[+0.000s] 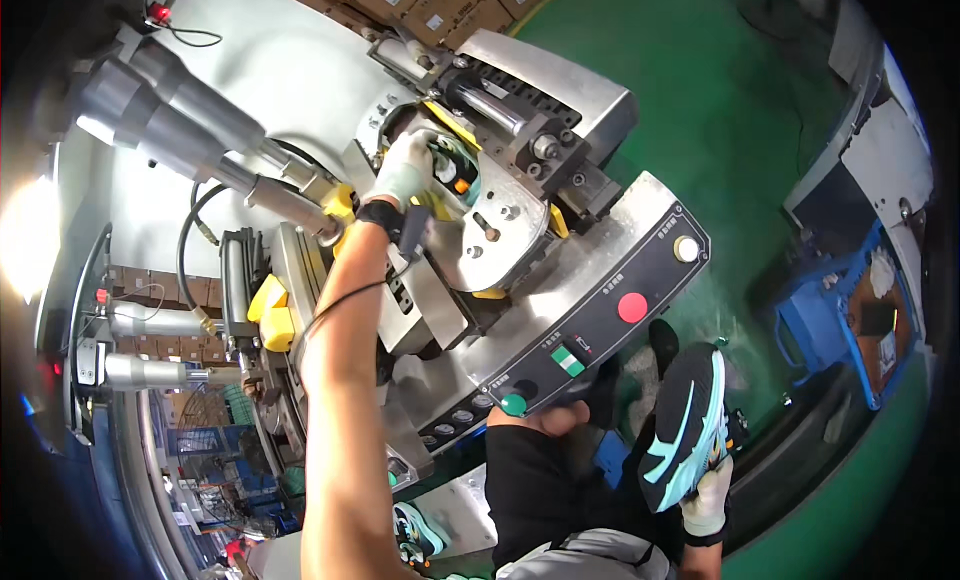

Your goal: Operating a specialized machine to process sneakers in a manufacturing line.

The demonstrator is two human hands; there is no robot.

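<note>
My right hand (708,500), in a pale work glove, holds a sneaker (685,430) low at the right. The sneaker is tipped up so that its black and turquoise sole faces me. My left hand (405,170), also gloved and with a dark band at the wrist, reaches into a metal pressing machine (500,230). Its fingers are closed on a second sneaker (462,172), dark with turquoise and orange parts, seated between the machine's plates. The fingertips are partly hidden. Another turquoise sneaker (418,533) lies on a metal ledge below my left forearm.
A slanted control panel (600,315) with red, green and white buttons runs along the machine's front. Thick metal cylinders (165,115) and yellow pads (272,312) stand at the left. A blue crate (810,325) is at the right; cardboard boxes (440,5) are stacked behind.
</note>
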